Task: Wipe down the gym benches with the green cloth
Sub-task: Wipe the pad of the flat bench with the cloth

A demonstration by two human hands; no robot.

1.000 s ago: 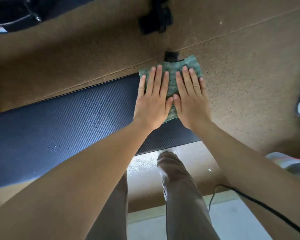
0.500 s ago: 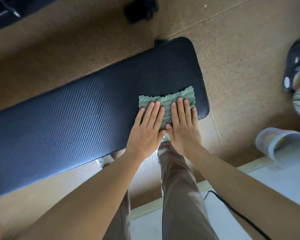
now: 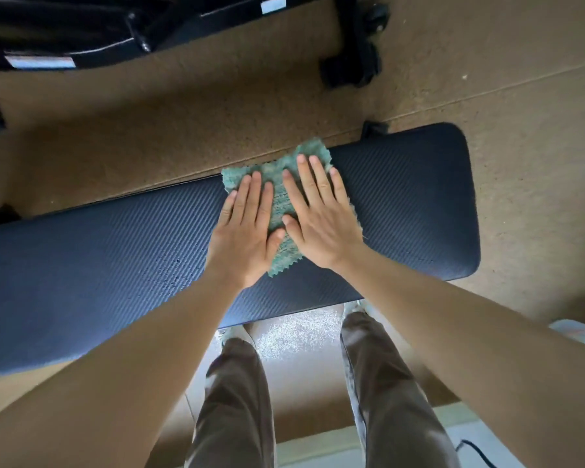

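Observation:
A long dark blue padded gym bench (image 3: 402, 204) runs across the view from lower left to upper right. The green cloth (image 3: 277, 184) lies spread on its far edge, one corner hanging past the edge. My left hand (image 3: 244, 228) and my right hand (image 3: 318, 217) lie side by side on the cloth, fingers straight and pressing it flat against the pad. The middle of the cloth is hidden under both palms.
Brown speckled floor (image 3: 520, 130) surrounds the bench. Black equipment frames (image 3: 81, 35) and a black foot with a wheel (image 3: 355, 59) stand beyond it. My legs (image 3: 237, 400) stand close to the near edge. A black cable (image 3: 477, 454) lies at the lower right.
Both hands slid the cloth from the bench's near edge to its far edge and somewhat leftward from the bench's right end. The camera view shifted too.

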